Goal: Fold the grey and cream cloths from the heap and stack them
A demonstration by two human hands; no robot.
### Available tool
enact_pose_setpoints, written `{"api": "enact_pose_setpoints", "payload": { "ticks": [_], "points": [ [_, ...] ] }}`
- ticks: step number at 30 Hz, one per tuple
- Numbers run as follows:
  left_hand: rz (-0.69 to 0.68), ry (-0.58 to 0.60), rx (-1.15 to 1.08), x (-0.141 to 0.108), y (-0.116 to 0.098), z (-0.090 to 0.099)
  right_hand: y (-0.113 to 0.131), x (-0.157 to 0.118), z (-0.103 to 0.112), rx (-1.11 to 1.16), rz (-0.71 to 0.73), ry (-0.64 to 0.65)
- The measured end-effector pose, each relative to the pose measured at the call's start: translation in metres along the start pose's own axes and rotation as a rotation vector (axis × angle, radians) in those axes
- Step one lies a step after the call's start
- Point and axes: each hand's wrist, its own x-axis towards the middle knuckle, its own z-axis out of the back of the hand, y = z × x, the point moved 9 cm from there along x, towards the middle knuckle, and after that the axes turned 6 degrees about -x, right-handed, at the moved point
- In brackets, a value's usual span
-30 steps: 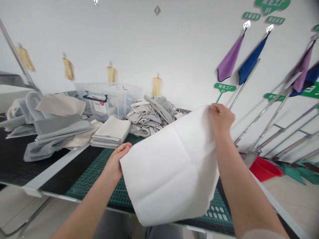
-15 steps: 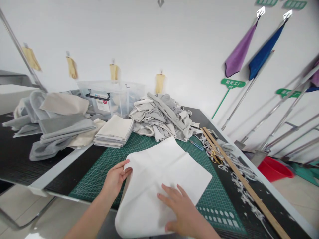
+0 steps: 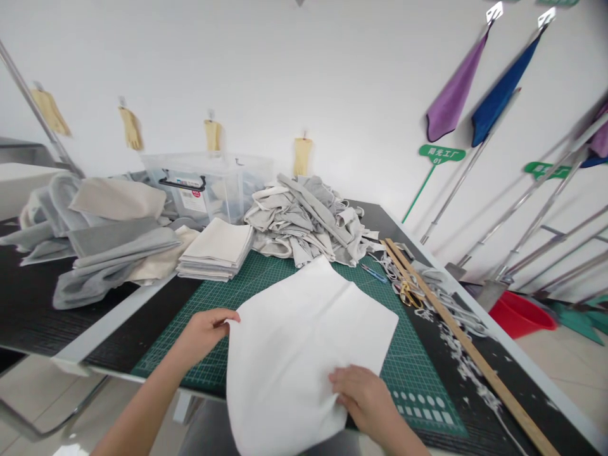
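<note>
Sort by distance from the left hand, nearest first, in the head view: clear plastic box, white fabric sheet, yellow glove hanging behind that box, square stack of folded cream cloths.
1. White fabric sheet: in the left hand.
2. Square stack: beyond the hand.
3. Clear plastic box: behind the stack.
4. Yellow glove: on the wall beyond.

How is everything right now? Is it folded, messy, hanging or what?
White cloth: spread, creased
Left hand: pinching white cloth
Right hand: touching white cloth, grip unclear
Stack: folded, neat
Heap: crumpled
Mat: flat, partly covered
Gloves: hanging
Purple cloth: hanging
Blue cloth: hanging
Scissors: can't tell if open
</note>
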Motion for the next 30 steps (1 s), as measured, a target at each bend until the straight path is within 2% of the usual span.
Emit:
{"api": "enact_pose_setpoints", "payload": {
  "ticks": [3,5,8,10,13,17,20,22,26,30],
  "points": [
    [-0.121,0.326,0.193,-0.014,-0.019,-0.029,-0.065,-0.001,0.011,-0.123,-0.236,-0.091],
    [-0.198,0.478,0.28,-0.03,-0.031,-0.055,-0.113,-0.008,0.017,-0.173,-0.408,-0.147],
    [-0.327,0.566,0.306,-0.052,-0.051,-0.096,-0.16,-0.027,0.015,-0.16,-0.541,-0.177],
    [-0.402,0.618,0.273,-0.064,-0.063,-0.122,-0.168,-0.042,0.01,-0.138,-0.532,-0.183],
    [-0.358,0.592,0.257,-0.063,-0.067,-0.142,-0.153,-0.068,0.005,-0.113,-0.463,-0.178],
    [-0.151,0.435,0.266,-0.042,-0.056,-0.141,-0.108,-0.093,0.001,-0.141,-0.456,-0.12],
    [-0.097,0.381,0.209,-0.034,-0.053,-0.14,-0.063,-0.09,-0.006,-0.264,-0.407,-0.071],
    [-0.067,0.335,0.158,-0.031,-0.051,-0.138,-0.04,-0.082,-0.009,-0.385,-0.399,-0.104],
    [-0.018,0.209,0.018,-0.028,-0.046,-0.128,0.0,-0.069,-0.01,-0.556,-0.386,-0.355],
    [0.005,0.102,-0.119,-0.028,-0.044,-0.113,0.031,-0.072,-0.002,-0.55,-0.365,-0.657]
  ]
}}
